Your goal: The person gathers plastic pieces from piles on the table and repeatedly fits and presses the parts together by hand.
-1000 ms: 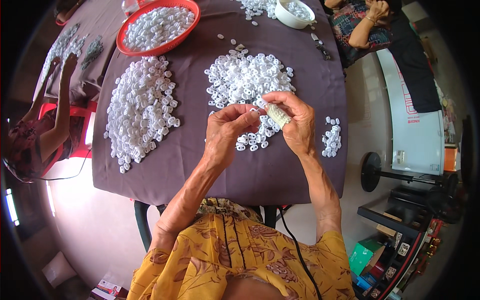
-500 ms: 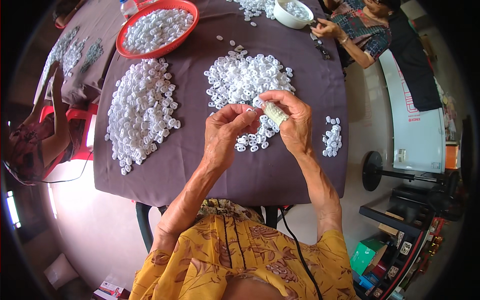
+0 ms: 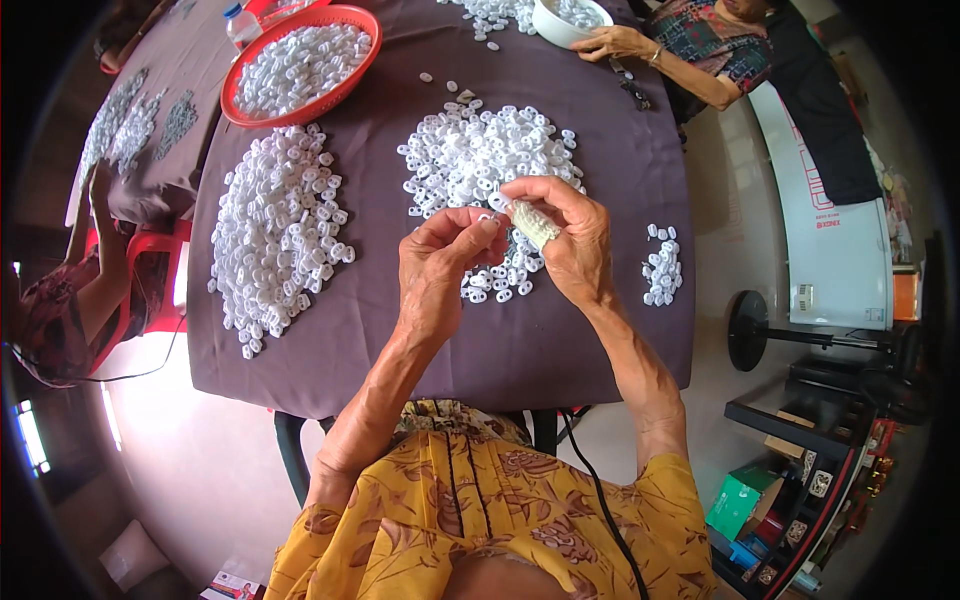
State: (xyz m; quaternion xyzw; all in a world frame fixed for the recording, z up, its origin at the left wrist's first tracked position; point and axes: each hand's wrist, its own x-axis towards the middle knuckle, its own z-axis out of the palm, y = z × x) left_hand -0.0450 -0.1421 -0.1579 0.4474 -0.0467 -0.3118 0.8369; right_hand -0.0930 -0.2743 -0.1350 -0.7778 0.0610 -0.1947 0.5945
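Observation:
Both my hands are raised over the near edge of a heap of small white oval plastic pieces with two holes. My left hand pinches one white two-holed piece between thumb and forefinger. Close against it, my right hand holds another white piece at its fingertips. A cream, bumpy-textured cover wraps what looks like the right thumb. The two pieces are almost touching; whether they meet is too small to tell. More loose pieces lie beneath my hands.
To the left spreads a larger heap of white pieces, below a red basket full of them. A small group lies at the right edge. Across the table, a co-worker's hand touches a white bowl. Another person sits at left.
The co-worker's hand has moved left to the white bowl. The view has shifted slightly; my hands keep nearly the same pose, each still holding a piece.

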